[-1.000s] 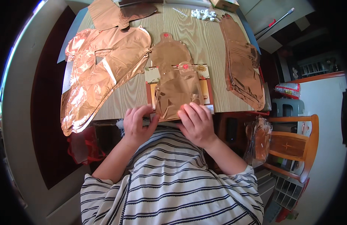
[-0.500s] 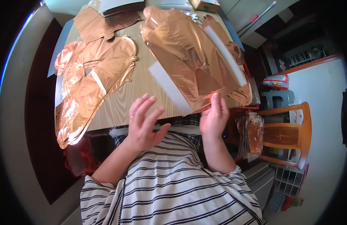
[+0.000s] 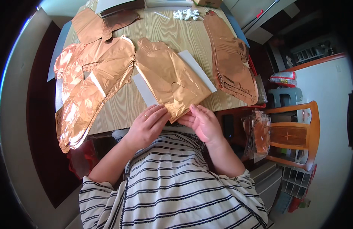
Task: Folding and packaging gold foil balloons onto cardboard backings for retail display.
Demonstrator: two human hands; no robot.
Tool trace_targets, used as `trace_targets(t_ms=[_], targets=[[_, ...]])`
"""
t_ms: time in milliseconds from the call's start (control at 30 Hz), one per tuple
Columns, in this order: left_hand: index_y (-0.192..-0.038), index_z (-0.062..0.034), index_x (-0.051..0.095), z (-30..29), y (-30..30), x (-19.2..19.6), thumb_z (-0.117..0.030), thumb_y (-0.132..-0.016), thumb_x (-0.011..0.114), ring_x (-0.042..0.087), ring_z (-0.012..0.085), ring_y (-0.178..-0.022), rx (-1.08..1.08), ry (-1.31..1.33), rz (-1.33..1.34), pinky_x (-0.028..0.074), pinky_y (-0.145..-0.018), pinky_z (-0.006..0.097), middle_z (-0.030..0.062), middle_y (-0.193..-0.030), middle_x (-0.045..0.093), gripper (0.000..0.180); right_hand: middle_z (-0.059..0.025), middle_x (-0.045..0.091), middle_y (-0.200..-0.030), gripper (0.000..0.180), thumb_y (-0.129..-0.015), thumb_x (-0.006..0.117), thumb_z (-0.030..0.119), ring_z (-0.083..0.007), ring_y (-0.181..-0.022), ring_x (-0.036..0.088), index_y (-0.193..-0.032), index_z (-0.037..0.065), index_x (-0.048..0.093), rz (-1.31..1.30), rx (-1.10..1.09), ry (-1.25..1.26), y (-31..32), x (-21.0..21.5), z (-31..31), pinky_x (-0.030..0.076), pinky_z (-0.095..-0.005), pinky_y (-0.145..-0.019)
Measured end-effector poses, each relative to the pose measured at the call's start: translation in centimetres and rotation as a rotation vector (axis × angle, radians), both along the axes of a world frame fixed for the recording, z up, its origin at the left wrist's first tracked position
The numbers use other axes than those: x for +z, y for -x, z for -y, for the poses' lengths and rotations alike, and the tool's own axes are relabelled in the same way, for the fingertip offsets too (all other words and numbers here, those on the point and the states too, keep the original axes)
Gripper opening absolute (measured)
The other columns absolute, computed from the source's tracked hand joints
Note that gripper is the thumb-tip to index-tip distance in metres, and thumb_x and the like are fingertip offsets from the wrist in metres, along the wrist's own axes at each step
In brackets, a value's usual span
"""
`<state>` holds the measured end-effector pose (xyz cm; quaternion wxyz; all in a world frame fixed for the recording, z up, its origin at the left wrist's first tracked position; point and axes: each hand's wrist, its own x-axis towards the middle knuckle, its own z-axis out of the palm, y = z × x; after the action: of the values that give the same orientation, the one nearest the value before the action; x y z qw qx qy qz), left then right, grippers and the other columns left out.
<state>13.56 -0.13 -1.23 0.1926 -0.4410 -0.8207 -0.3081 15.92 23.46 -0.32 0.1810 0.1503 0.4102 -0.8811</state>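
A flat, uninflated copper-coloured foil balloon [image 3: 174, 74] lies on the table in front of me, folded around a stiff white card [image 3: 144, 89] whose edges stick out on both sides. The fingers of my left hand [image 3: 149, 125] are pressed together on the left of its near end. Across from it, my right hand [image 3: 203, 123] pinches the right edge of that end between thumb and fingers. Several more flat foil balloons are heaped at the left [image 3: 96, 72], partly hanging over the table's near edge. Another stack of foil balloons [image 3: 231, 57] lies at the right.
Darker foil [image 3: 121, 22] lies at the far left beside a white box [image 3: 119, 5]. Small white pieces [image 3: 186, 14] and a thin white stick [image 3: 162, 15] are at the back. To the right stands a wooden chair [image 3: 293, 135] holding bagged copper foil [image 3: 260, 131], with a grey stool [image 3: 285, 96] behind.
The foil balloon with its card, held up at the right by my right hand, has come down and left onto the table. My left hand, free before, has closed on its near end.
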Motion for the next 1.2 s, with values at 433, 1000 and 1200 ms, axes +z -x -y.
trace_targets(t_ms=[433, 1000, 1200], targets=[[-0.114, 0.0063, 0.069, 3.6, 0.2, 1.3, -0.005, -0.077, 0.069, 0.066, 0.0369, -0.115, -0.153, 0.108, -0.027, 0.053, -0.105, 0.050, 0.0209, -0.120, 0.065, 0.039, -0.0133, 0.065, -0.126, 0.035, -0.093, 0.064, 0.019, -0.0295, -0.117, 0.060, -0.124, 0.003, 0.068, -1.638, 0.130, -1.753, 0.7, -1.6, -0.9, 0.048, -0.0421, -0.099], [-0.106, 0.0088, 0.069, 4.1, -1.7, -0.3, 0.000, -0.078, 0.071, 0.069, 0.0343, -0.111, -0.029, 0.075, -0.078, 0.057, -0.100, 0.044, 0.0186, -0.113, 0.067, 0.029, -0.0115, 0.066, -0.132, 0.035, -0.094, 0.070, 0.018, -0.0290, -0.123, 0.060, -0.126, 0.005, 0.068, -1.576, 0.030, -1.840, 0.2, -3.2, 0.9, 0.048, -0.0416, -0.100], [-0.104, 0.0086, 0.069, 4.2, -2.2, -0.7, 0.000, -0.079, 0.071, 0.067, 0.0355, -0.114, -0.083, 0.050, -0.099, 0.054, -0.104, 0.050, 0.0195, -0.114, 0.067, 0.027, -0.0114, 0.065, -0.134, 0.036, -0.091, 0.072, 0.015, -0.0301, -0.124, 0.059, -0.126, 0.003, 0.067, -1.554, 0.048, -1.907, -0.4, -3.1, 1.6, 0.049, -0.0408, -0.098]])
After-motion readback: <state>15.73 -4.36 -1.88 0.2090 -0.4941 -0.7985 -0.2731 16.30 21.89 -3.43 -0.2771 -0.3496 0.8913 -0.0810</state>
